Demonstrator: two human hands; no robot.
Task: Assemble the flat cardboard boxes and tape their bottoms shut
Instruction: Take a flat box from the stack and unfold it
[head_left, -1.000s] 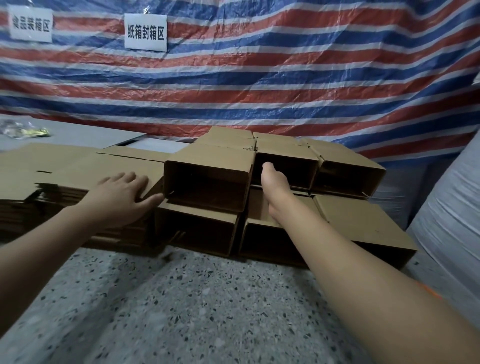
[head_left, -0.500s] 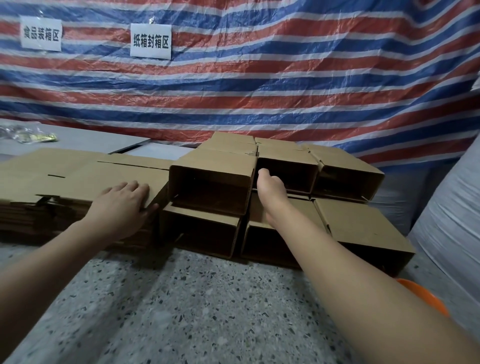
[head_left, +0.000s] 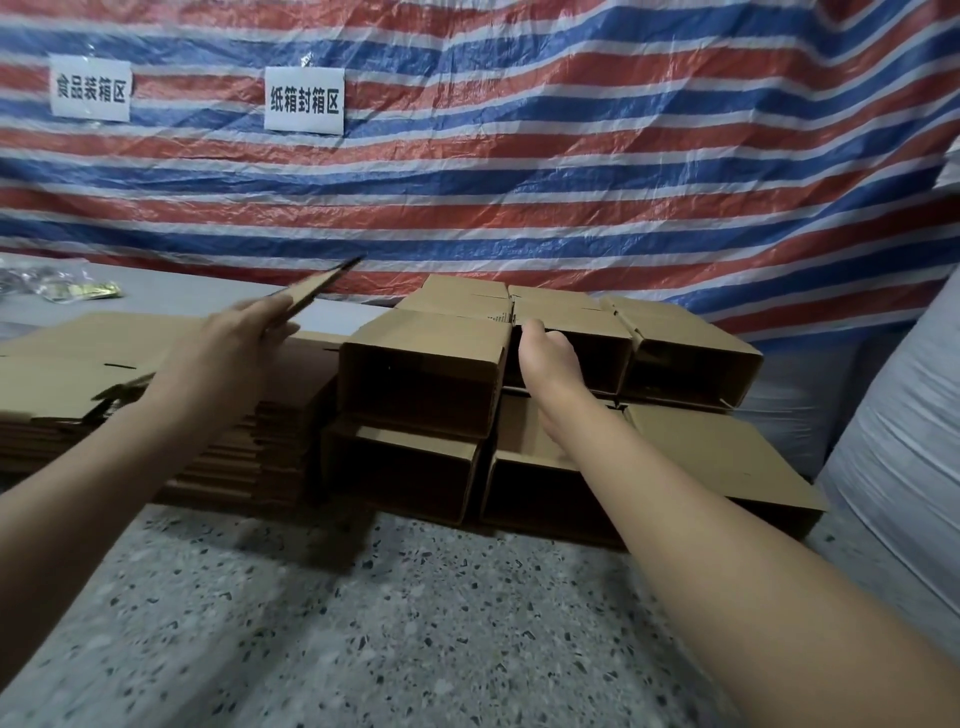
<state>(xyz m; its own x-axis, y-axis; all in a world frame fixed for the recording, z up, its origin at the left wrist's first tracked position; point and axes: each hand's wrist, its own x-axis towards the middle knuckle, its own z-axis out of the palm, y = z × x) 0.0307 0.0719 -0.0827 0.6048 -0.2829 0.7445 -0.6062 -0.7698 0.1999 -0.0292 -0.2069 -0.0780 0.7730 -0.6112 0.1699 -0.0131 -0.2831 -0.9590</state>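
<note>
A red, white and blue striped tarpaulin (head_left: 571, 156) hangs as the back wall, creased and faintly shiny, with two white paper signs (head_left: 304, 100) bearing black Chinese characters fixed to its upper left. Underfoot is a grey speckled terrazzo floor (head_left: 389, 634) in dim light. A pale woven plastic sack (head_left: 904, 441) bulges at the right edge.

The left hand (head_left: 228, 343) grips one flat carton (head_left: 317, 283), tilted up off the stack of flats (head_left: 67, 374). The right hand (head_left: 545, 358) curls over the rim of an assembled box (head_left: 576, 332) among stacked open boxes (head_left: 426, 374) on the speckled floor (head_left: 363, 623).
</note>
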